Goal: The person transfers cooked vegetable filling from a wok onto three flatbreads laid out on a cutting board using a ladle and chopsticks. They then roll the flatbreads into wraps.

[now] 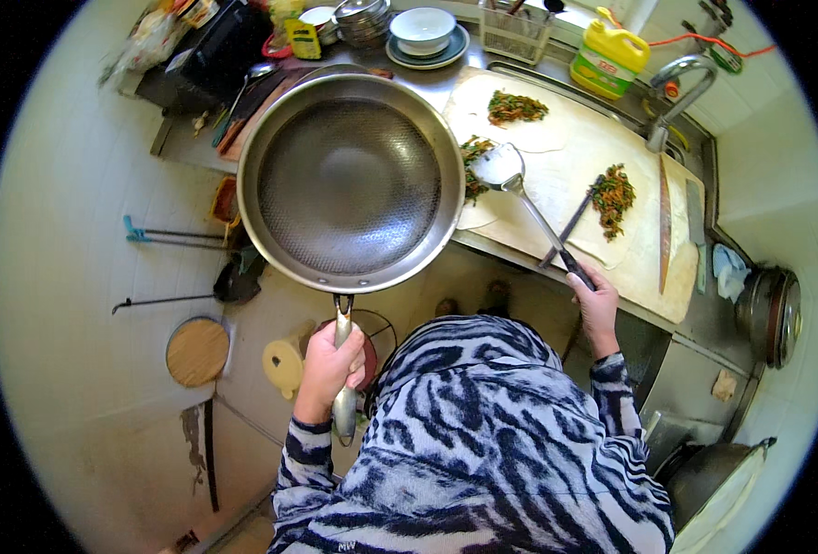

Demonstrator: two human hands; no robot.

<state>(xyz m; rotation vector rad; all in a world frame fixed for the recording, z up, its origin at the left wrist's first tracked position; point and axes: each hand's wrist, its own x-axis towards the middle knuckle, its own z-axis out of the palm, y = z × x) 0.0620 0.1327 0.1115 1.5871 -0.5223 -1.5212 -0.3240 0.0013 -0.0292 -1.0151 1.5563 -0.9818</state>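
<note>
My left hand (330,362) is closed round the metal handle of a wide frying pan (349,185), held up in front of me. The pan's dark, textured inside is bare. In my right hand (596,309) is the black handle of a metal spatula (533,208). The spatula's blade is over the pastry board, right of the pan, and partly covers a mound of chopped filling (473,185). Two more mounds of green and orange filling (518,109) lie on thin pale dough sheets (557,138). Dark chopsticks (570,226) rest beside the right-hand mound.
A tapered rolling pin (664,231) and a knife (696,231) lie at the right of the board (644,268). Behind stand a yellow jug (609,60), a faucet (686,92) and stacked bowls (424,32). A lidded pot (767,314) is at the right.
</note>
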